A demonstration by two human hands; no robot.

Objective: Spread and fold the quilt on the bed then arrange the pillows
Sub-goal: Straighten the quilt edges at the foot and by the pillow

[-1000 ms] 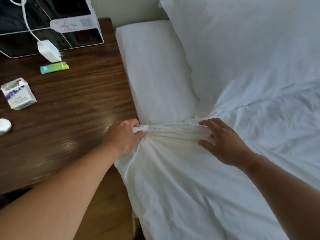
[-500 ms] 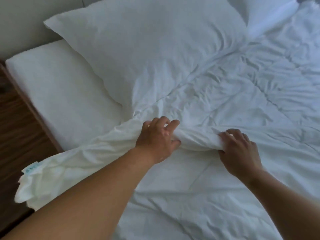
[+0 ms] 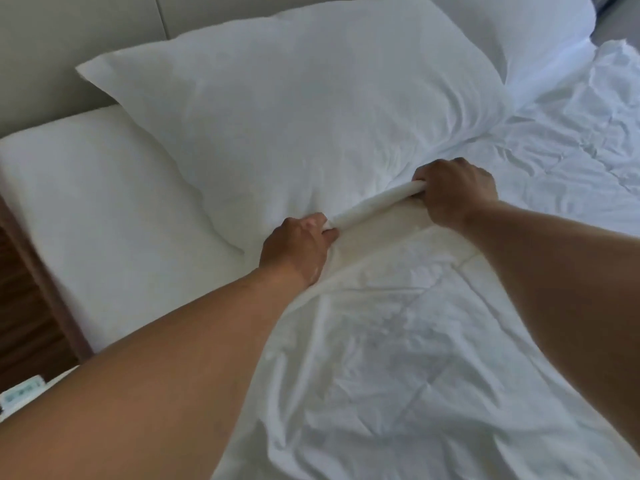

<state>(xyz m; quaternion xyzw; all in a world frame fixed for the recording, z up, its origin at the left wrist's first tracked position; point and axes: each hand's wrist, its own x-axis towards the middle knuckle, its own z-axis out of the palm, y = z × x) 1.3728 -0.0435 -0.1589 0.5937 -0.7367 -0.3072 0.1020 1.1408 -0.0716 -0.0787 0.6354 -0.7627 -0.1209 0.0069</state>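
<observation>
A white quilt (image 3: pixel 398 341) covers the bed, wrinkled, with its top edge bunched into a tight roll against the near pillow. My left hand (image 3: pixel 298 249) is shut on the left end of that rolled edge. My right hand (image 3: pixel 453 194) is shut on its right end, higher up the bed. A large white pillow (image 3: pixel 294 109) lies at the head, its lower edge touching the quilt's roll. A second white pillow (image 3: pixel 519 36) lies beyond it at the upper right, partly hidden.
The bare white mattress sheet (image 3: pixel 104 209) shows left of the quilt. A grey padded headboard (image 3: pixel 69 46) runs along the top left. A dark wooden bedside table (image 3: pixel 27 306) borders the bed's left side. A small printed label (image 3: pixel 22 393) pokes out at the lower left.
Both hands have slid along the quilt's top edge, away from the bedside table, and pushed it up against the near pillow. The edge is now stretched taut between the fists.
</observation>
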